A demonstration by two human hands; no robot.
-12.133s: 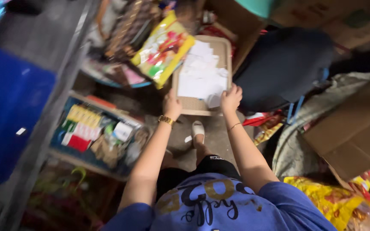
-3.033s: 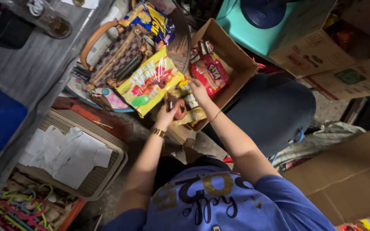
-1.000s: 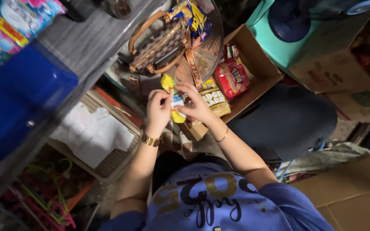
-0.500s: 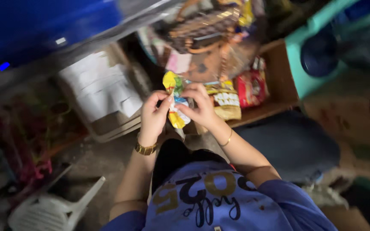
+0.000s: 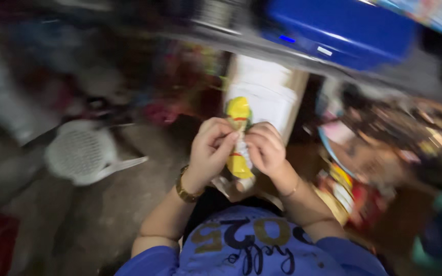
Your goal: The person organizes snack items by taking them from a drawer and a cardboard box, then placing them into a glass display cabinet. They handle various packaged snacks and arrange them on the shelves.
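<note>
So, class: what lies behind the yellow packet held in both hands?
Behind the yellow packet, pinched by left hand and right hand, lies a tray of white papers. The packet and hands cover the tray's lower part.

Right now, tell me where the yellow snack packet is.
In the head view, the yellow snack packet sits at centre frame, pinched between the left hand and right hand, in front of the tray of white papers.
</note>
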